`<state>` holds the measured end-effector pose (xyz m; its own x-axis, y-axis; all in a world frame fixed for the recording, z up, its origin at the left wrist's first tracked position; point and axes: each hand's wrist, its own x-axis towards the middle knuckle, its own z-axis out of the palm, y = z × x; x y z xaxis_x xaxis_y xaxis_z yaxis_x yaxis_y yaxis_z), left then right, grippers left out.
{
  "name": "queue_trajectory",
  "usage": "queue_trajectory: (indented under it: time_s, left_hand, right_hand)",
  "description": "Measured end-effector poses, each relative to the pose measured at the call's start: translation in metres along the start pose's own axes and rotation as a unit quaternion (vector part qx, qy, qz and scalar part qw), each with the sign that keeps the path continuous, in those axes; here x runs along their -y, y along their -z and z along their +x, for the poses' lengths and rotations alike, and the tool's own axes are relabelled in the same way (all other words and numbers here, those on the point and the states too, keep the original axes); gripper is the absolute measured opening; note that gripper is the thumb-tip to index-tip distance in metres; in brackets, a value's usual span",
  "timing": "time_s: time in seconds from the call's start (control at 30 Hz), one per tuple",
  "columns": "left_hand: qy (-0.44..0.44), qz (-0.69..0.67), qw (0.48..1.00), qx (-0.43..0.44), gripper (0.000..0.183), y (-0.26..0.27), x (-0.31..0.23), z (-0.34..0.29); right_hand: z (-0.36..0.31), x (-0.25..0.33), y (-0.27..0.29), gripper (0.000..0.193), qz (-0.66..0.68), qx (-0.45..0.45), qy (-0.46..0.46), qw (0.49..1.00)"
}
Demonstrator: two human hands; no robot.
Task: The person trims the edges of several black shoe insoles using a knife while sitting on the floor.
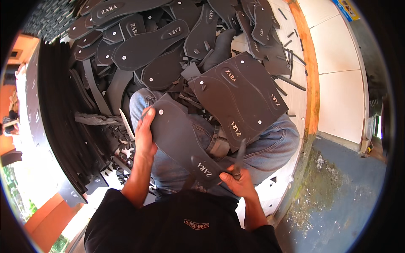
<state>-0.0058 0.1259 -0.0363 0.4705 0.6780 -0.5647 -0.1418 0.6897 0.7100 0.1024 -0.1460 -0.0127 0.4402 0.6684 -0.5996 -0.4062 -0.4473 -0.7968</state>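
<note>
A dark grey foam sandal sole (pixel 175 137) lies slantwise over my lap, a white round dot near its wide end. My left hand (pixel 145 137) is closed on its far left edge, thumb on top. In my right hand (pixel 240 181) is a knife (pixel 241 156), its blade pointing up and away, close to the sole's narrow end. The fingers under the handle are partly hidden. A larger dark foam sheet (pixel 249 99) with sole outlines pressed into it rests on my right knee.
Beyond my legs is a heap of cut soles (pixel 147 46). Foam offcuts (pixel 122 156) lie beside my left leg. Long black sheets (pixel 59 114) are stacked at the left. An orange-brown wooden strip (pixel 312 63) edges the pale work surface; a stained grey floor (pixel 337 194) lies to the right.
</note>
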Motion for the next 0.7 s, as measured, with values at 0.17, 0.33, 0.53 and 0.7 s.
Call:
queue_trajectory:
  time_s: [0.17,0.33,0.53,0.7]
  left_hand:
    - [0.097,0.130,0.976,0.143,0.035,-0.005,-0.010,0.004]
    - [0.152,0.134,0.955,0.217,0.030,-0.038,-0.013,-0.019]
    - [0.147,0.165,0.950,0.222,0.028,-0.044,-0.012,-0.025]
    - [0.178,0.212,0.918,0.284,0.027,-0.048,-0.009,-0.022]
  right_hand:
    - [0.016,0.021,-0.010,0.037,-0.290,-0.156,0.082,0.941]
    - [0.023,0.014,-0.013,0.038,-0.358,-0.163,0.115,0.912]
    - [0.024,0.011,-0.013,0.033,-0.351,-0.154,0.095,0.919]
    - [0.064,0.046,-0.013,0.027,-0.405,-0.136,0.187,0.884]
